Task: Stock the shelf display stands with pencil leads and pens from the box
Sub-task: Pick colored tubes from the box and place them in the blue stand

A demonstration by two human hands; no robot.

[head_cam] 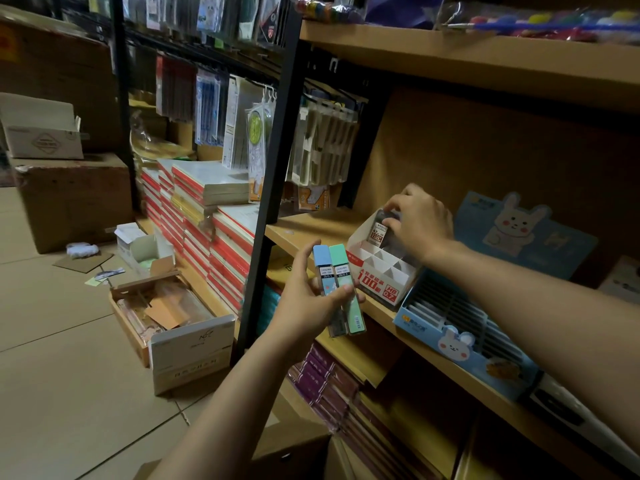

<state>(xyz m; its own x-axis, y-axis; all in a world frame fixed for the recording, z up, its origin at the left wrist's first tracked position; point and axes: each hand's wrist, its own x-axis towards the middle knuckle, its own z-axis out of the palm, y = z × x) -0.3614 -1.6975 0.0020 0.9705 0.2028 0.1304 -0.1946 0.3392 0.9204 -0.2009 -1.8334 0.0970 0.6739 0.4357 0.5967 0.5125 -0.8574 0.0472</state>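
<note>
On the shelf [332, 233], right hand [420, 221] pinches a lead case into the mostly empty white stand [379, 268], left hand [313, 301] grips two more, blue stand [464, 327] still waiting.

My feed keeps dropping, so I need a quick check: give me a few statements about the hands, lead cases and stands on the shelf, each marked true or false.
1. The left hand holds two lead cases, a blue-capped case and a green-capped case. True.
2. The right hand hangs idle above the floor. False: its fingers pinch a dark lead case at the back of the white stand.
3. The white stand's front compartments are full. False: they look empty.
4. A blue stand with a rabbit picture sits on the wooden shelf to the right of the white stand. True.
5. The cases in the left hand are labelled 0.7. False: they read 2B/0.5; the white stand says HB 0.7.
</note>
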